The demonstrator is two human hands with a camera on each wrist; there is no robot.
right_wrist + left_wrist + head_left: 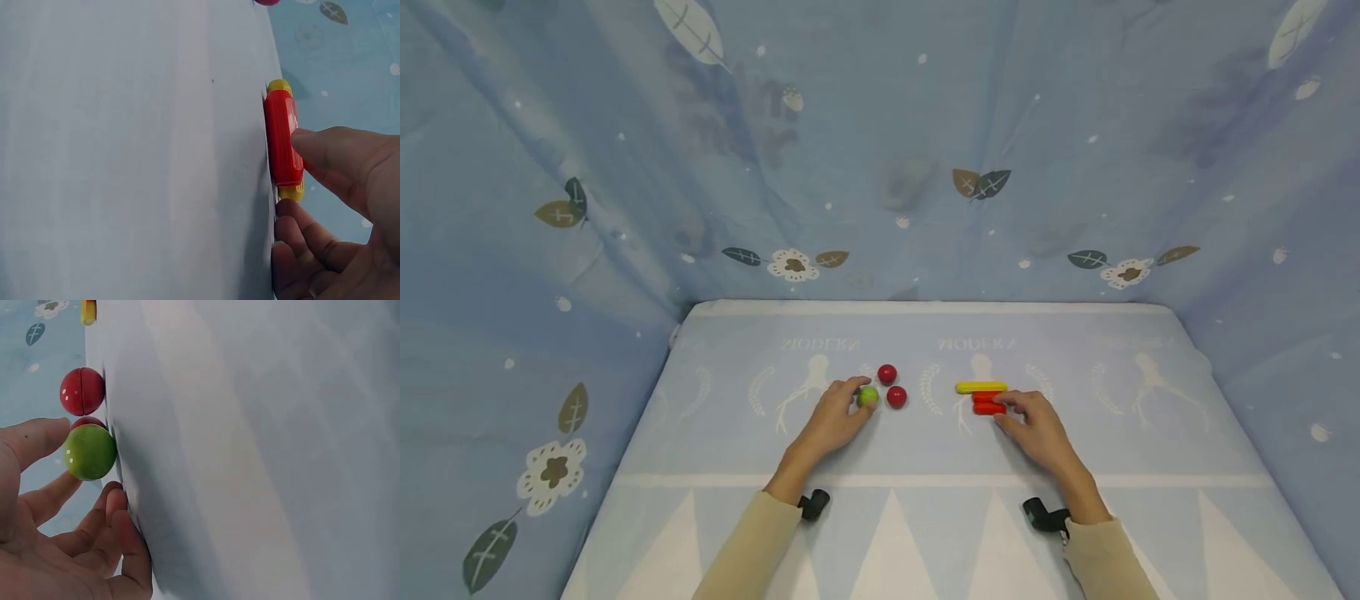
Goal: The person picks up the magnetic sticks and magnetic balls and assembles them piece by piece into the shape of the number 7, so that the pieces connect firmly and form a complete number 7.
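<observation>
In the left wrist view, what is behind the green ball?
A sliver of a red ball shows past the green ball, which covers the rest; anything else hidden there cannot be seen.

A table [940,450] wears a pale blue-grey cloth [1150,454] printed in white: branching figures, leafy sprigs and lettering [822,344] (MODERN, upside down) toward the far edge, then a straight band [925,481] and tall triangles [892,546] nearer. Left of centre sits a green ball [868,396], with one red ball [897,397] just to its right and another red ball [887,374] a little farther back. Well apart, to the right, a yellow stick [977,387] lies crosswise; two shorter red sticks [987,409] lie side by side just in front. Whether the green ball fully rests on the cloth is hard to tell.
</observation>
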